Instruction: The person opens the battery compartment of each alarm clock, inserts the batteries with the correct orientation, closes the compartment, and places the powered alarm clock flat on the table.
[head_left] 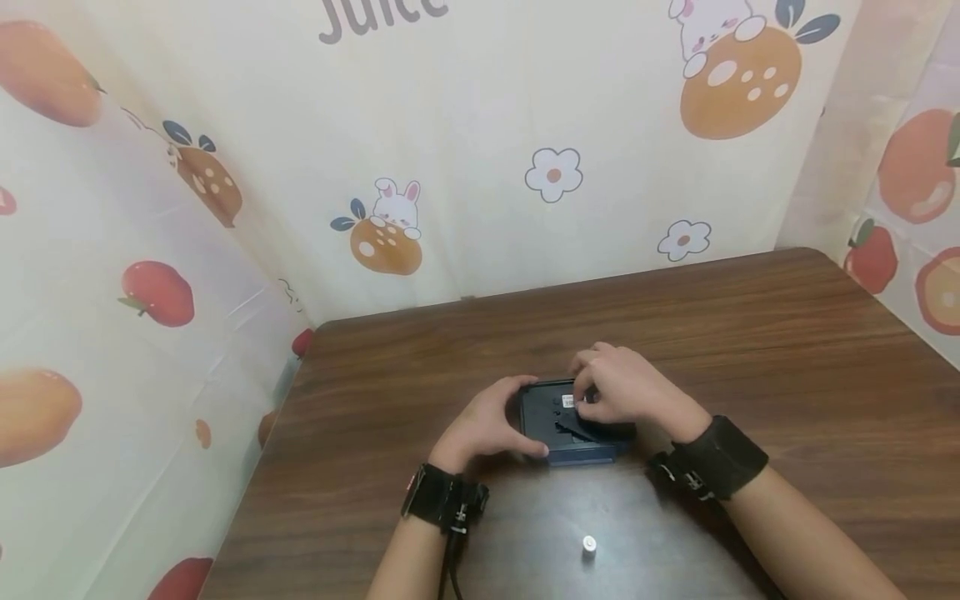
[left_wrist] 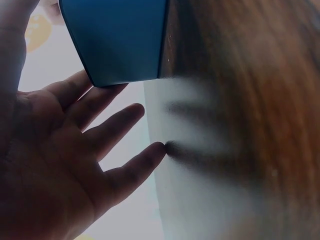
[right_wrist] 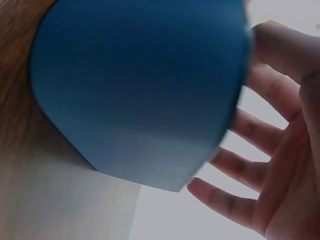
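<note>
A box-shaped device (head_left: 542, 408) with blue sides and a black back lies on the table, black side up. A small white label (head_left: 567, 401) and small raised parts show on that back. My left hand (head_left: 487, 425) holds the device's left side, thumb at the near edge and fingers round the far corner. My right hand (head_left: 618, 385) bends over the back, thumb and forefinger pinching at a dark flat piece (head_left: 592, 429); their exact contact is hidden. In the wrist views the blue side (left_wrist: 120, 40) shows beside my left fingers, and the blue casing (right_wrist: 140, 90) beside my right fingers.
A small white cylinder (head_left: 588, 547), which looks like a battery, stands upright on the brown wooden table (head_left: 375, 400), nearer to me. Fruit-print curtains (head_left: 480, 167) hang along the table's back and sides. A black cable (head_left: 451, 567) runs down from the left wrist strap.
</note>
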